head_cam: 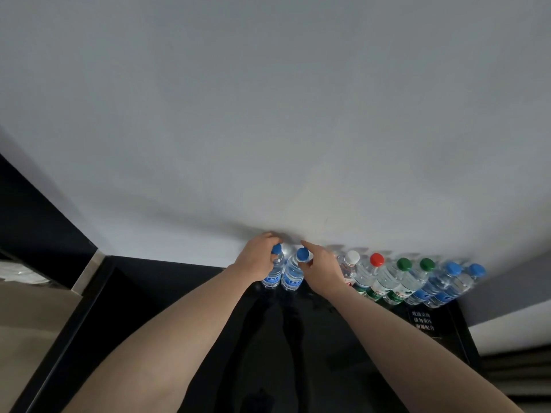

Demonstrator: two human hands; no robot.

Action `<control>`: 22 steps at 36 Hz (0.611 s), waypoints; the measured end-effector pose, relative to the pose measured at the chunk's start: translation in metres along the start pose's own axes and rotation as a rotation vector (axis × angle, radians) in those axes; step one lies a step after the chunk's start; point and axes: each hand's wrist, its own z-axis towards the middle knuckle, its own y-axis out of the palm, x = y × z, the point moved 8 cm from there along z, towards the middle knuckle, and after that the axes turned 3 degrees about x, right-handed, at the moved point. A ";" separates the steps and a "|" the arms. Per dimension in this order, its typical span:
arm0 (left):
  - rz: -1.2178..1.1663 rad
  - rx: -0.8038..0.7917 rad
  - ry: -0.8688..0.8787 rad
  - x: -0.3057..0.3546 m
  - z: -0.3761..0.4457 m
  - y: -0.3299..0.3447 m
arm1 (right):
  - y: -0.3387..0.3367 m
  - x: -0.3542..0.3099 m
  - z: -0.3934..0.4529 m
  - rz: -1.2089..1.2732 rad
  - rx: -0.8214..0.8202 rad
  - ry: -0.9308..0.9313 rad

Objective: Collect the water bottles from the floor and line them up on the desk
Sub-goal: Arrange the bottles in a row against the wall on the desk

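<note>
A row of several water bottles stands on the black desk [208, 308] against the grey wall. My left hand [256, 257] grips the leftmost blue-capped bottle [275, 269] near its neck. Right beside it stands a second blue-capped bottle [293, 272], and my right hand [323, 268] holds it at the neck just under the cap. To the right the row runs on with a white-capped bottle [351, 263], a red-capped bottle [376, 260], two green-capped bottles [404, 269] and two more blue-capped bottles [453, 275].
The grey wall [268, 114] rises directly behind the bottles. A small sign with white characters [423, 320] lies on the desk's right part. A metal strip [89, 272] edges the desk's left side, with beige floor [29, 338] beyond.
</note>
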 end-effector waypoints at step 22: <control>0.245 -0.112 0.112 0.051 0.013 0.026 | -0.071 0.071 0.009 -0.405 -0.090 0.099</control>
